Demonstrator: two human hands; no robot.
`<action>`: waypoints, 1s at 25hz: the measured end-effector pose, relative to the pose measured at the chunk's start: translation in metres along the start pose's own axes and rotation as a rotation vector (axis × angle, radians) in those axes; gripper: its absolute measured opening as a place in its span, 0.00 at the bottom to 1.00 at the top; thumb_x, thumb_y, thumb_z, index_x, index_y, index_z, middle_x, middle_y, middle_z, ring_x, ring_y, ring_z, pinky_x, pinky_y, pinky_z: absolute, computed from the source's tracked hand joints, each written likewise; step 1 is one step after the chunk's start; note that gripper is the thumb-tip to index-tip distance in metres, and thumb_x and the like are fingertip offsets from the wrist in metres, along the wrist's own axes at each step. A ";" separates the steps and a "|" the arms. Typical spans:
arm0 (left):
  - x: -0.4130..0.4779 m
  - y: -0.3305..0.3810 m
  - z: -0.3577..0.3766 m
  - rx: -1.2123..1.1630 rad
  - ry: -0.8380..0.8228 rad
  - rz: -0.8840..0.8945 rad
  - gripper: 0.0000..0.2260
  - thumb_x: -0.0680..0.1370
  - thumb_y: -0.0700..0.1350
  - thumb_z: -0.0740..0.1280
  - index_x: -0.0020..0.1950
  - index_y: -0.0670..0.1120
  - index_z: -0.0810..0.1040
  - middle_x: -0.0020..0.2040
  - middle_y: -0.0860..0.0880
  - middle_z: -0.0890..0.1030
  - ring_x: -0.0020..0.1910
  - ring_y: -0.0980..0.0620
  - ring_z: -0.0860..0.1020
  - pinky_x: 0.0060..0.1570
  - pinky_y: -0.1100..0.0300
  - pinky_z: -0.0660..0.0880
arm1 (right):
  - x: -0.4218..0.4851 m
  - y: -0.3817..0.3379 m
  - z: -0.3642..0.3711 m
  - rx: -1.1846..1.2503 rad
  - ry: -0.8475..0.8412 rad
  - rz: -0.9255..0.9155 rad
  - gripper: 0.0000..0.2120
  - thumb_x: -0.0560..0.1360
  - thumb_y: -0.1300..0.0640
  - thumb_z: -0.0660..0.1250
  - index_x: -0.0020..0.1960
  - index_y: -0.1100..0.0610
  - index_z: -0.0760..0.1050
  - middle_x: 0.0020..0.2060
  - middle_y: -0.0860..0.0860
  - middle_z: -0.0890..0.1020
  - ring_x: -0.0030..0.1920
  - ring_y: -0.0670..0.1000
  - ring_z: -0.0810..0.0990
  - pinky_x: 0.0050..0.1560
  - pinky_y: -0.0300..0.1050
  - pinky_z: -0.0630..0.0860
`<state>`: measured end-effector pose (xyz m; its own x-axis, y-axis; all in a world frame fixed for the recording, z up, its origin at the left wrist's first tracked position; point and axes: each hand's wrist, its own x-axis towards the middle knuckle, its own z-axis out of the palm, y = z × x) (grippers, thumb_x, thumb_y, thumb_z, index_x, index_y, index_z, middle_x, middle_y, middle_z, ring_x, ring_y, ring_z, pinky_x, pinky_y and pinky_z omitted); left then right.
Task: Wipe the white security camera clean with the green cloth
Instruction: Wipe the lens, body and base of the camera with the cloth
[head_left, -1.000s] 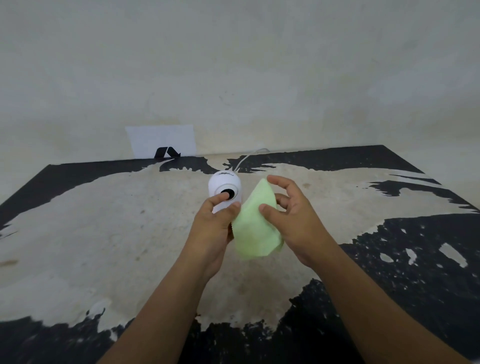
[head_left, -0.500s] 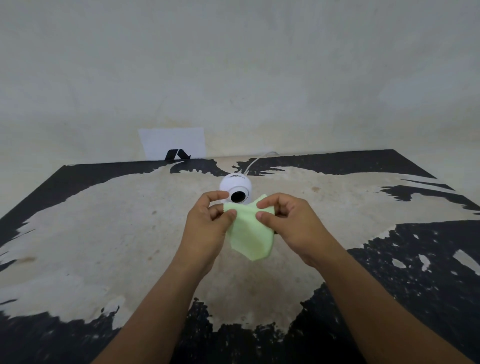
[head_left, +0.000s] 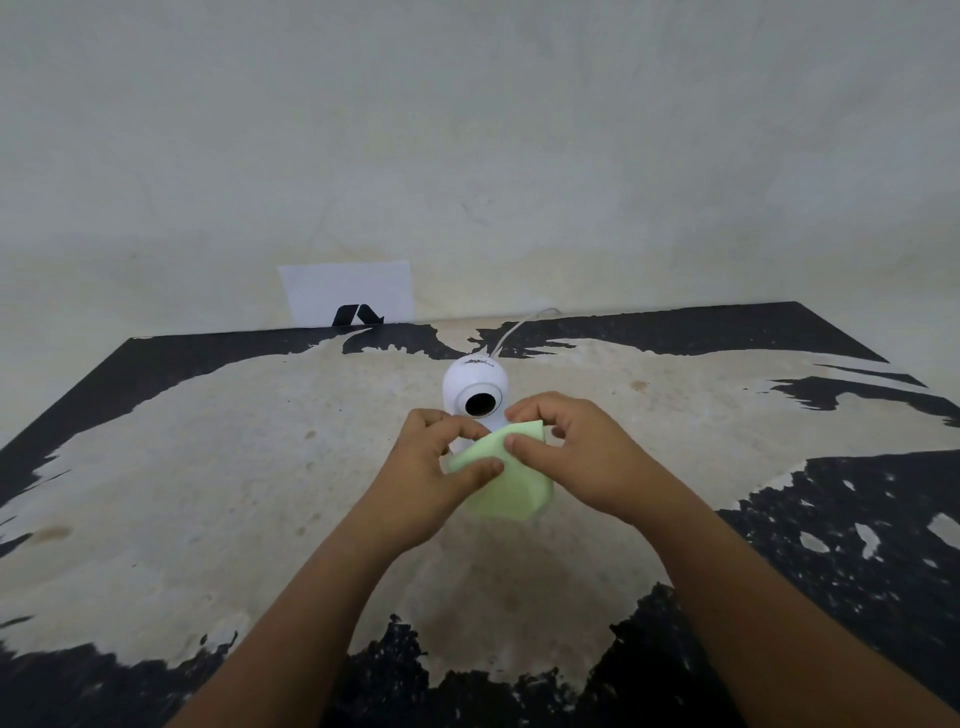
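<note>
The white security camera (head_left: 474, 380) stands upright on the worn table (head_left: 208, 493), its round black lens facing me. A white cable (head_left: 517, 328) runs from its back toward the wall. Just in front of its base, both my hands hold the folded pale green cloth (head_left: 506, 488). My left hand (head_left: 434, 480) pinches the cloth's left edge between thumb and fingers. My right hand (head_left: 576, 457) pinches its upper right corner. The cloth and my hands hide the camera's base.
The table has a black top with most of its paint worn to beige. A white card with a black mark (head_left: 349, 293) leans against the plaster wall (head_left: 467, 156) behind the table's far edge.
My left hand has let go of the camera and taken the cloth. The cloth has dropped from upright beside the camera to lower, in front of its base, held by both hands.
</note>
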<state>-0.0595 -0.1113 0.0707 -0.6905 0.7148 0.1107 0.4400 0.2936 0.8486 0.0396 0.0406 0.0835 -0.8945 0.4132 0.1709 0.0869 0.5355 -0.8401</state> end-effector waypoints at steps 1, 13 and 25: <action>0.002 0.001 0.000 -0.017 0.025 0.006 0.03 0.74 0.48 0.70 0.47 0.54 0.79 0.54 0.50 0.75 0.49 0.55 0.75 0.44 0.64 0.72 | 0.000 0.001 0.001 0.124 -0.019 0.038 0.04 0.73 0.55 0.68 0.46 0.53 0.78 0.48 0.52 0.83 0.47 0.52 0.81 0.48 0.48 0.77; 0.045 -0.032 0.008 0.001 0.169 -0.120 0.35 0.69 0.50 0.75 0.71 0.53 0.62 0.65 0.52 0.68 0.62 0.52 0.69 0.60 0.55 0.68 | 0.043 0.019 -0.011 0.239 0.434 0.195 0.02 0.73 0.57 0.66 0.44 0.51 0.74 0.43 0.53 0.82 0.45 0.55 0.81 0.46 0.56 0.80; 0.072 -0.057 0.021 0.108 0.092 -0.094 0.37 0.69 0.48 0.75 0.72 0.51 0.59 0.68 0.46 0.74 0.62 0.46 0.74 0.51 0.59 0.68 | 0.060 0.027 0.041 -0.182 0.267 -0.128 0.19 0.79 0.57 0.59 0.69 0.51 0.68 0.65 0.53 0.70 0.62 0.48 0.71 0.60 0.32 0.62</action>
<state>-0.1223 -0.0627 0.0198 -0.7790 0.6213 0.0842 0.4266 0.4267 0.7975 -0.0294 0.0495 0.0494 -0.7592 0.4991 0.4178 0.0798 0.7084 -0.7013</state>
